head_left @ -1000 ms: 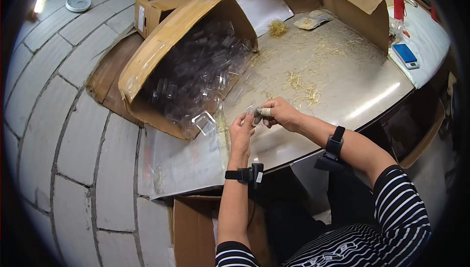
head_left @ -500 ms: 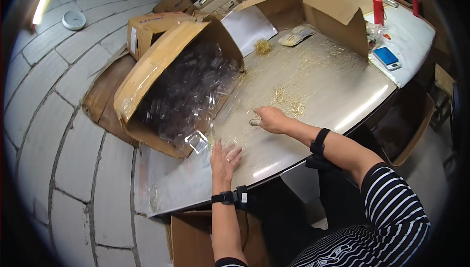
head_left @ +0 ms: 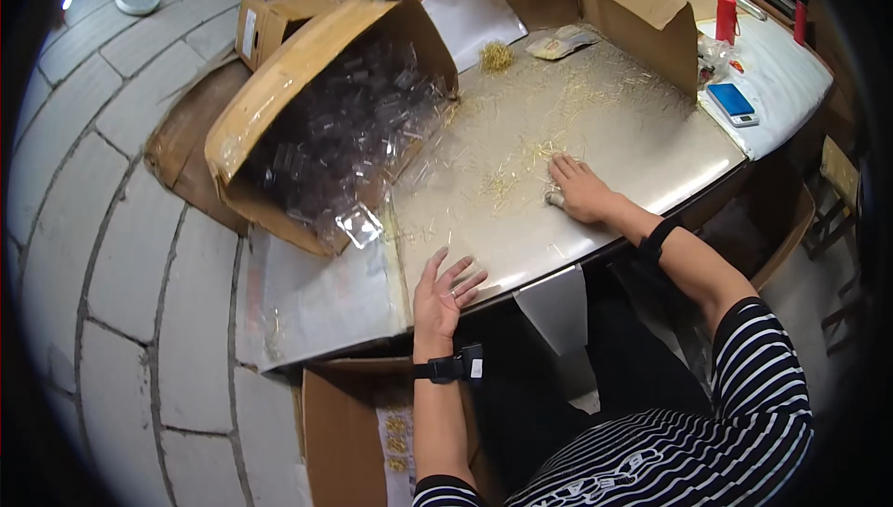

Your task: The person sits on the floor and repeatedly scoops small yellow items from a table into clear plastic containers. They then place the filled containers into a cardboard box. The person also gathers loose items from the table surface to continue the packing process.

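Observation:
Thin gold-coloured pin-like pieces (head_left: 507, 183) lie scattered over the shiny metal tabletop (head_left: 484, 237). My right hand (head_left: 583, 191) rests palm down at their right side, fingers stretched out and touching or just above a few; its thumb has a greyish covering. Near the table's front edge, my left hand (head_left: 445, 295) is raised with fingers spread and nothing in it. Left of the pieces, a tipped cardboard box (head_left: 302, 79) opens toward the table, full of small clear plastic boxes (head_left: 344, 135). One clear box (head_left: 359, 226) sits at its lower lip.
A gold heap (head_left: 497, 58) and a flat packet (head_left: 562, 43) lie at the back, before cardboard flaps (head_left: 642, 33). At right are a blue-topped scale (head_left: 733, 104) and a red cylinder (head_left: 726, 19). Below the front edge stands an open carton (head_left: 339, 433) with gold bundles inside.
My right hand has moved right and farther across the table, its fingers now flatter. My left hand has drawn back from the clear boxes to the front edge. The view has shifted slightly.

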Action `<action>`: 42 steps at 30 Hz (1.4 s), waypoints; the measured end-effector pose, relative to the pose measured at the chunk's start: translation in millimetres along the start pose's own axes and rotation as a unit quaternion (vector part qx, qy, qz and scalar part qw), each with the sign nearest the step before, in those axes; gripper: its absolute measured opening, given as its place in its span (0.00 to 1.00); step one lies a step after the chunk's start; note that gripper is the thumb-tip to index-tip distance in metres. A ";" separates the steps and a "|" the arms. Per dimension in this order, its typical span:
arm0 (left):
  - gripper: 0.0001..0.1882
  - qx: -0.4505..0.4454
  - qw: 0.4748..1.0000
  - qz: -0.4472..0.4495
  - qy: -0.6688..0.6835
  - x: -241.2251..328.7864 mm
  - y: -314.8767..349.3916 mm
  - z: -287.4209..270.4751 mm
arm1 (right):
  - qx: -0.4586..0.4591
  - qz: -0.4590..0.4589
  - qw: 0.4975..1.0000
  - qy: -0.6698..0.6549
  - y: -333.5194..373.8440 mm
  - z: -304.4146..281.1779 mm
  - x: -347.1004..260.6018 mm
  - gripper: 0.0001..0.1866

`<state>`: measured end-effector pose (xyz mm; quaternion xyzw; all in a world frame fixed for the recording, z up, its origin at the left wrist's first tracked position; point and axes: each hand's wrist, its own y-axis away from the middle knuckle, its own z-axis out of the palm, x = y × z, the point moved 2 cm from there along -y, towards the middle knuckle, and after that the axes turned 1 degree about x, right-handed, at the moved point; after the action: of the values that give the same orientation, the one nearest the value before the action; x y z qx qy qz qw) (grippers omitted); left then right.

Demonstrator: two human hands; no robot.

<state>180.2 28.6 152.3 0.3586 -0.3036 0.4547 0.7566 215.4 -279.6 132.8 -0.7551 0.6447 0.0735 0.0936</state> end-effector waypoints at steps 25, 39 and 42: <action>0.25 0.028 0.979 -0.197 -0.035 -221.6 94.4 -7.2 | 0.177 0.065 0.982 -0.023 19.4 35.5 -92.1 0.29; 0.19 0.014 0.984 -0.166 0.066 -260.4 73.5 -19.0 | 0.252 0.025 0.933 -0.257 135.1 -29.4 -60.1 0.17; 0.18 0.032 0.984 -0.169 0.046 -254.1 74.8 -8.2 | 0.233 0.041 0.937 -0.257 155.8 -27.1 -46.4 0.17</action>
<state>11.3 -59.6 -31.9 0.4071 -0.1886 0.3463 0.8239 54.0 -265.1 162.7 -0.6406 0.6282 0.1167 0.4259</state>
